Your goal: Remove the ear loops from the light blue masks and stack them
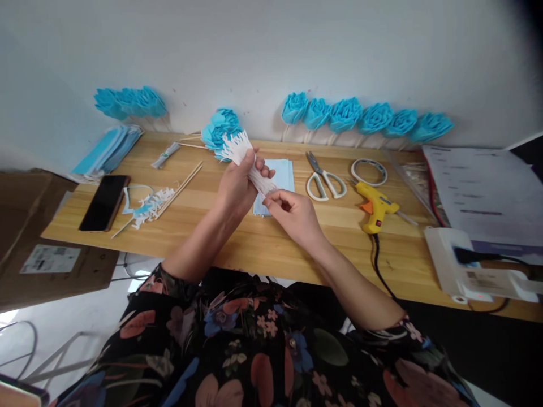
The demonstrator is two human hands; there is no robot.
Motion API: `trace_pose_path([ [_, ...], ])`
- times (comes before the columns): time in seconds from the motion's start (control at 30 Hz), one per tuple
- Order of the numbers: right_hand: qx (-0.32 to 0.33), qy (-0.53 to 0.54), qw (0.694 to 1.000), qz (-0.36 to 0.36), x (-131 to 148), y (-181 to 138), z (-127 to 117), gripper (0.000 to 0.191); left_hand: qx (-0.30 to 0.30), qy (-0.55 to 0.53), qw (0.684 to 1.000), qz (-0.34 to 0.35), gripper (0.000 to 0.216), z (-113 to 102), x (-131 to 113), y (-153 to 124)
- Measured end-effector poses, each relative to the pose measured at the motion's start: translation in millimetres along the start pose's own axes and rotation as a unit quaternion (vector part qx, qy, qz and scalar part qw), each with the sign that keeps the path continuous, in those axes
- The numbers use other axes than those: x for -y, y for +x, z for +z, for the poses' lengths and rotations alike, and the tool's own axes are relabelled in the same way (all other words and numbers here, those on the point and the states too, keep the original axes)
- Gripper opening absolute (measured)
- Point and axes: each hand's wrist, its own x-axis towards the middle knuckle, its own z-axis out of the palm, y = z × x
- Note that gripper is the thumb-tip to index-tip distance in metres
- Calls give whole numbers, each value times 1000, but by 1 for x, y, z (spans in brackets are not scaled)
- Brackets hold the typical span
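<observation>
My left hand (241, 178) is wrapped round a bundle of thin white cords (238, 148), whose loose ends fan out above the thumb. The bundle slants down to the right, toward my right hand (292, 213). There my right thumb and fingertips pinch its lower end. Beneath both hands lie light blue sheets (282, 172), partly covered by them. Just behind the bundle, blue flowers (223, 127) on sticks rest on the wooden table (203, 234).
Right of my hands are scissors (326, 180), a tape roll (369, 171), a yellow glue gun (375, 208) and a power strip (453, 265). More blue flowers (345, 116) lean on the wall. At left are face masks (108, 150), a phone (104, 202) and scraps (150, 208).
</observation>
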Motion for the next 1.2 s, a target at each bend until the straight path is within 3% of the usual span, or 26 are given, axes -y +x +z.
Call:
trace_pose_path([
  [0.47,15,-102,995,8,-4,-8,1,19,6,-10,1000,-2,15,-6,-5,6],
  [0.57,26,-112,993,-8,-1,-9,-9,25,15,-16,1000,-12,18,-8,-8,6],
  [0.67,-25,-95,995,-24,3,-7,-25,33,25,-26,999,-36,23,-8,-14,3],
  [0.8,-73,-88,993,-43,5,-2,-40,24,55,-45,995,-76,29,-9,-21,-1],
  [1.03,-61,-87,985,-138,5,-3,-39,16,88,-37,990,-102,33,-14,-25,-8],
  [1.2,-43,-97,983,-147,11,-9,-38,16,87,-25,992,-93,34,-14,-23,-9],
])
